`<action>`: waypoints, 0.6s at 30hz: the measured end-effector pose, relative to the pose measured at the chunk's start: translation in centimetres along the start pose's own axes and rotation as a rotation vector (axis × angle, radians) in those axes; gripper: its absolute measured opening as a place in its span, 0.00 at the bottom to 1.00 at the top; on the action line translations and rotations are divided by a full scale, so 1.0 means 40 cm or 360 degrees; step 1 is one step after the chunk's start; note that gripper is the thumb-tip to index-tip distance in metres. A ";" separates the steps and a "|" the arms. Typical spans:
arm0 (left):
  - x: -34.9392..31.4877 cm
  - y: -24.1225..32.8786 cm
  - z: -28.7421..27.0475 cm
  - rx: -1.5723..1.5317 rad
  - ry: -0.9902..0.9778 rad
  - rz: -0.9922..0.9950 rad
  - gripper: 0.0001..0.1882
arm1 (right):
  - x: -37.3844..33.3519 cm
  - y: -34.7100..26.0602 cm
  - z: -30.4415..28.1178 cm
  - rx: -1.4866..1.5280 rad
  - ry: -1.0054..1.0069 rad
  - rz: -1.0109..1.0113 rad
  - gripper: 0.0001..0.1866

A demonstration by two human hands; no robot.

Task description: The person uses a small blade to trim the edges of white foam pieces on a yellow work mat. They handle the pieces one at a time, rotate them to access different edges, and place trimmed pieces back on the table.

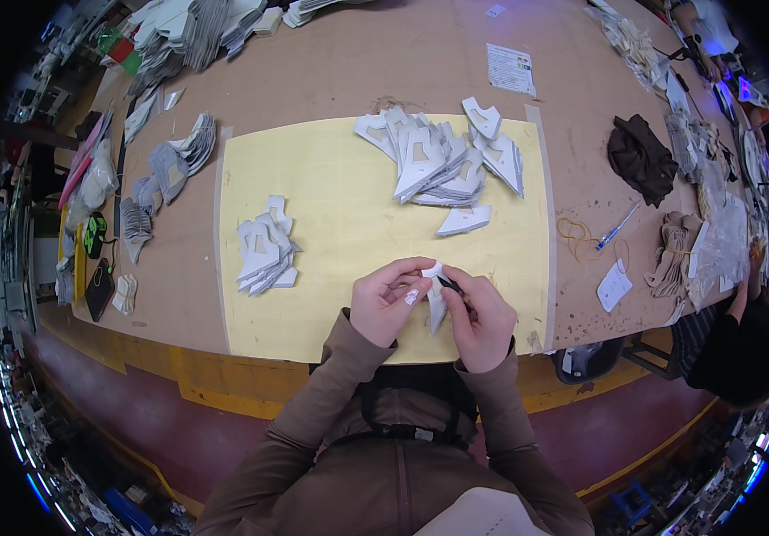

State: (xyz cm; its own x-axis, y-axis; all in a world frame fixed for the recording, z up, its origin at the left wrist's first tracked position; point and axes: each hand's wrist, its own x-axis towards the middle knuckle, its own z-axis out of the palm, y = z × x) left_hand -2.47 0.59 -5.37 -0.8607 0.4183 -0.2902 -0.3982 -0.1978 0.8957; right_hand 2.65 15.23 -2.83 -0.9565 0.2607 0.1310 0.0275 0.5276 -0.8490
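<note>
- The left hand (388, 304) and the right hand (481, 317) meet just above the near edge of the yellow mat (331, 205), which lies on the brown counter (358, 71).
- Between them is a small white cut piece (436, 305), narrow and long; its long axis runs roughly away from the person, the upper end at the fingertips and the lower, tapering end pointing back toward the person's chest.
- The left grip is clamped on the upper end of the piece, thumb and fingers pinched together there.
- The right grip is closed too, pinching a small dark tool (448, 282) against the same upper end; which way the tool's tip points cannot be told.
- A small stack of white cut pieces (264, 250) lies on the mat to the left of the hands, well apart from them.
- A larger, fanned heap of the same pieces (443, 161) sits at the far side of the mat, with one single piece (465, 220) lying nearer, between the heap and the hands.
- A blue pen (617, 228) and loose rubber bands (574, 237) lie on the bare counter to the right of the mat.
</note>
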 end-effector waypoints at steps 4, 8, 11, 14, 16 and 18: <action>0.002 0.002 0.004 0.0001 0.0005 0.0012 0.16 | -0.010 0.026 0.004 -0.0117 0.0002 -0.0179 0.15; 0.001 0.002 0.006 -0.0035 0.0011 0.0024 0.16 | -0.006 0.021 0.001 -0.0028 -0.0013 -0.0076 0.13; 0.001 0.004 0.005 -0.0025 -0.0001 0.0019 0.16 | -0.003 0.013 -0.002 0.0092 -0.0014 -0.0009 0.13; 0.003 0.001 0.003 -0.0007 0.0000 0.0009 0.16 | -0.003 0.015 -0.002 0.0190 0.0005 0.0010 0.13; 0.003 -0.003 0.003 0.0004 0.0020 -0.0006 0.16 | -0.003 0.026 -0.002 0.0208 0.0017 0.0009 0.12; 0.003 -0.005 0.002 -0.0028 0.0015 -0.0002 0.16 | -0.002 0.033 -0.003 0.0279 0.0063 0.0038 0.13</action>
State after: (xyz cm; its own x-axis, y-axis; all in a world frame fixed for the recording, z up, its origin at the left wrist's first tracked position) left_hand -2.47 0.76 -5.56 -0.8630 0.4102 -0.2948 -0.4049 -0.2130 0.8892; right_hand 2.80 16.01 -3.88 -0.9438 0.3050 0.1272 -0.0045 0.3730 -0.9278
